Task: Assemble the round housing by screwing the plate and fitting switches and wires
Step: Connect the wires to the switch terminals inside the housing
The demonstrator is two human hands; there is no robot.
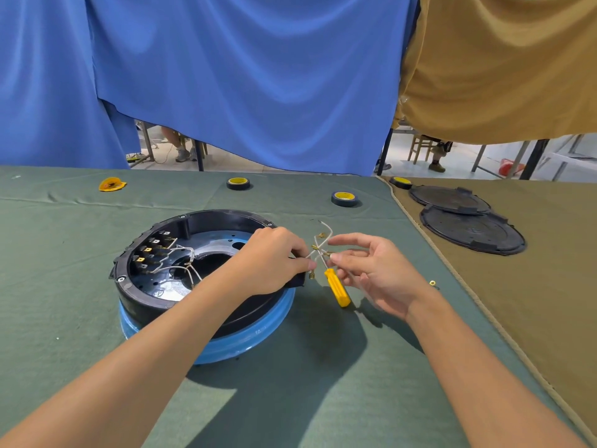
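Housing (pixel 145 299) sat left of centre, switches (pixel 149 250) lining its left inner wall. Left hand (pixel 274 263) pinched loose wires (pixel 320 244) just beyond the right rim. Right hand (pixel 374 273) pinched the same bundle from the right. Switches lay leftward of both grips, nearer the left hand.

We pinch the loose wires (pixel 319 244) between our left hand (pixel 274 260) and right hand (pixel 371 273), just beside the round housing (pixel 145 302) on the table (pixel 80 318), above a yellow screwdriver (pixel 337 287).
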